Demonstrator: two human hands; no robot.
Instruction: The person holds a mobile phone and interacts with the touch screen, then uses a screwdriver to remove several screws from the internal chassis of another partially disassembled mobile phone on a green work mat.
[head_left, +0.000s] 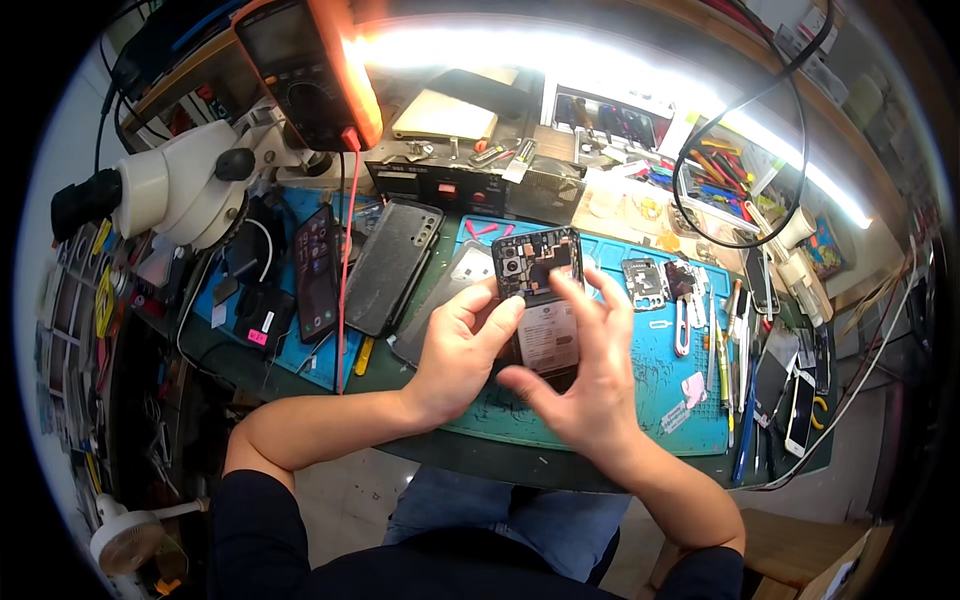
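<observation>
An opened smartphone (547,336) with its back cover off is held above the blue work mat. Its inner board and camera modules (512,262) show at the top, and a pale-labelled battery lies below them. My left hand (450,350) grips the phone's left edge, the thumb lying over the side of the frame. On the other side, my right hand (603,370) has its fingers spread, with the fingertips over the right part of the board and the thumb apart near the battery's lower end. Whether the fingertips touch the board, I cannot tell. No tool shows in either hand.
A blue mat (640,370) carries loose phone parts (645,283), tweezers and screwdrivers at the right. Leftward lie a dark phone (317,270) and a black phone back (393,265). A microscope (170,190), an orange multimeter (310,80) and a power supply (470,190) stand behind.
</observation>
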